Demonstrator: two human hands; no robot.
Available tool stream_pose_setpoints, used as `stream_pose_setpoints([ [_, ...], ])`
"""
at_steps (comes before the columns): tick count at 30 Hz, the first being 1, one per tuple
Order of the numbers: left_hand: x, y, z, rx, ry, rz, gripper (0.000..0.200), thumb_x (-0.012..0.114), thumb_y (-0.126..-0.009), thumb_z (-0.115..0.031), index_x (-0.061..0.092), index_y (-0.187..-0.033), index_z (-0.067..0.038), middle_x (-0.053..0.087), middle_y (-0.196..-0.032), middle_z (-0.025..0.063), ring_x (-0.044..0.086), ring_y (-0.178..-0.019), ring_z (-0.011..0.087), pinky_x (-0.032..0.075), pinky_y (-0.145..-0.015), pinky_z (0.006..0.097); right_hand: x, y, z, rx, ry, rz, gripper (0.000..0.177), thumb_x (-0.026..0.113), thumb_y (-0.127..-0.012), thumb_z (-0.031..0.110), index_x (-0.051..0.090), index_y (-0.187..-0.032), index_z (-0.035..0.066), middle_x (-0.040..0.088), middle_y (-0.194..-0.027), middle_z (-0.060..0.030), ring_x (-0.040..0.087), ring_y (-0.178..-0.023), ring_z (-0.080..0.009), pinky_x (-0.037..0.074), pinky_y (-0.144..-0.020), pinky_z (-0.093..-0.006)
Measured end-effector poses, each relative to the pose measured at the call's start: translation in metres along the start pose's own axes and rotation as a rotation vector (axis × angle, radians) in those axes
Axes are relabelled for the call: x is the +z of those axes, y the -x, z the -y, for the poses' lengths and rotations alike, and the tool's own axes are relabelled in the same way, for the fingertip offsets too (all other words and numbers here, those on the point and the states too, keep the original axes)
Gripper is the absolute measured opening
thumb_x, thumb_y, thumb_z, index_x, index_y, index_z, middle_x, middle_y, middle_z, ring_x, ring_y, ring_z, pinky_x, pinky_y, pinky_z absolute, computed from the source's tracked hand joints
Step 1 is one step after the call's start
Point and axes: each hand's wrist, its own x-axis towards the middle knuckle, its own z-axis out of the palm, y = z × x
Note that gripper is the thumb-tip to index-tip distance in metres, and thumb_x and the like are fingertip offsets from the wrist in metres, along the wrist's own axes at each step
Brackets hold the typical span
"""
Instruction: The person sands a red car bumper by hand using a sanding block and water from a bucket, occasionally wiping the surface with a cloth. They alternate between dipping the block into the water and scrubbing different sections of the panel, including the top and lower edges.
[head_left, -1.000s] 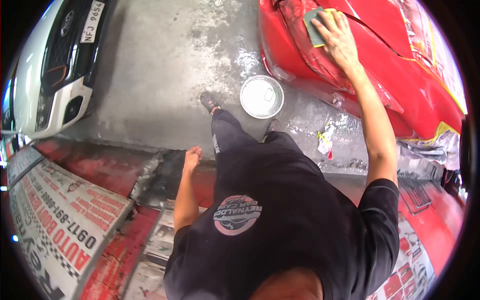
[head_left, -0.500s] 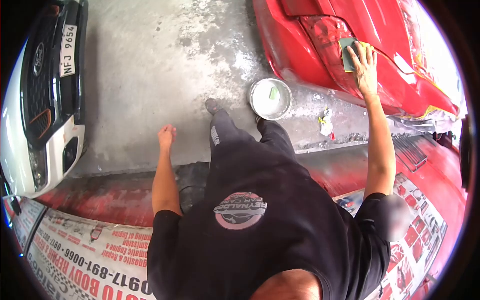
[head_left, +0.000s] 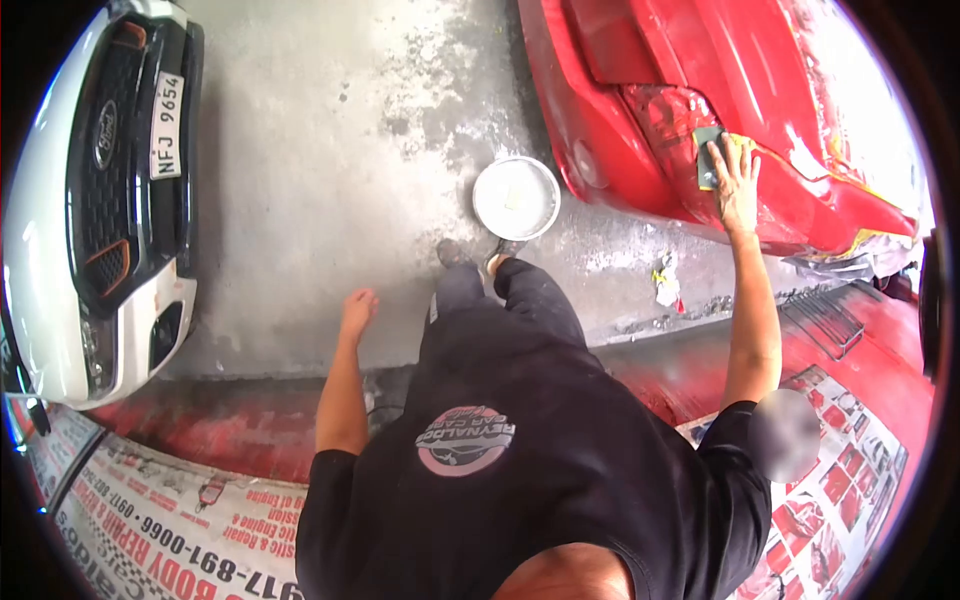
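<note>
head view: the right hand [head_left: 738, 185] sits at about two o'clock, fingers flat and a little spread over a green pad [head_left: 705, 150], pressing it against the red car panel [head_left: 620, 150]; the left hand [head_left: 358, 310] hangs at nine o'clock, fingers loosely curled and holding nothing, above the concrete floor [head_left: 300, 150]; a white bowl [head_left: 516, 197] stands on the floor at twelve o'clock, just beside the panel; a white car [head_left: 50, 250] fills the far nine o'clock edge

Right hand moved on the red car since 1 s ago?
Yes. The right hand and its green pad slid across the tail lamp to the lamp's right edge in view.
</note>
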Motion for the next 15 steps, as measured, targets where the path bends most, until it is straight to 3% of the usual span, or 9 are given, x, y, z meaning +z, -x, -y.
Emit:
stream_pose_setpoints([
  [4,-0.034,-0.004,-0.004,0.016,0.122,-0.163,0.040,0.063,-0.107,-0.038,0.067,-0.136,-0.011,0.075,-0.109,0.0025,0.068,-0.085,0.0148,0.053,-0.070,0.0335,-0.004,0.001,0.008,0.041,-0.037,-0.034,0.067,0.050,-0.100,0.012,0.041,-0.166,0.022,0.031,-0.176,-0.0080,0.026,-0.161,-0.0448,0.022,-0.130,-0.0654],
  [6,-0.045,-0.001,0.000,0.063,0.165,-0.169,0.038,0.063,-0.107,-0.040,0.067,-0.133,-0.012,0.075,-0.109,0.0022,0.067,-0.085,0.0143,0.053,-0.068,0.0324,0.005,0.003,0.008,0.024,-0.059,-0.140,0.070,0.053,-0.099,0.010,0.040,-0.166,0.021,0.031,-0.175,-0.0099,0.026,-0.161,-0.0455,0.022,-0.130,-0.0648],
  [8,-0.044,0.014,-0.001,0.058,0.285,-0.208,0.032,0.064,-0.107,-0.035,0.073,-0.127,-0.011,0.075,-0.094,-0.0005,0.065,-0.072,0.0099,0.048,-0.056,0.0266,0.007,0.003,0.012,0.062,-0.001,-0.098,0.074,0.057,-0.096,0.009,0.038,-0.167,0.020,0.032,-0.174,-0.0118,0.027,-0.160,-0.0468,0.024,-0.130,-0.0646],
  [10,-0.043,0.020,0.015,0.078,0.319,-0.214,0.027,0.062,-0.108,-0.033,0.073,-0.119,-0.011,0.072,-0.087,-0.0012,0.064,-0.066,0.0103,0.048,-0.053,0.0275,0.012,0.002,0.016,0.078,-0.003,-0.129,0.077,0.063,-0.092,0.008,0.041,-0.165,0.017,0.032,-0.174,-0.0129,0.028,-0.159,-0.0481,0.025,-0.130,-0.0640],
  [13,-0.054,0.012,0.040,0.059,0.242,-0.169,0.026,0.061,-0.108,-0.032,0.073,-0.118,-0.011,0.071,-0.088,-0.0004,0.063,-0.065,0.0107,0.048,-0.052,0.0284,0.014,0.000,0.018,0.027,-0.007,-0.188,0.076,0.067,-0.087,0.007,0.048,-0.160,0.013,0.035,-0.171,-0.0173,0.032,-0.156,-0.0498,0.031,-0.125,-0.0617],
  [15,-0.059,0.008,0.036,-0.044,0.134,-0.127,0.026,0.060,-0.107,-0.031,0.072,-0.120,-0.011,0.071,-0.089,-0.0001,0.062,-0.063,0.0116,0.048,-0.052,0.0293,0.014,-0.007,0.008,-0.009,-0.009,-0.118,0.073,0.066,-0.087,0.008,0.050,-0.158,0.014,0.041,-0.165,-0.0195,0.038,-0.151,-0.0488,0.038,-0.118,-0.0597],
])
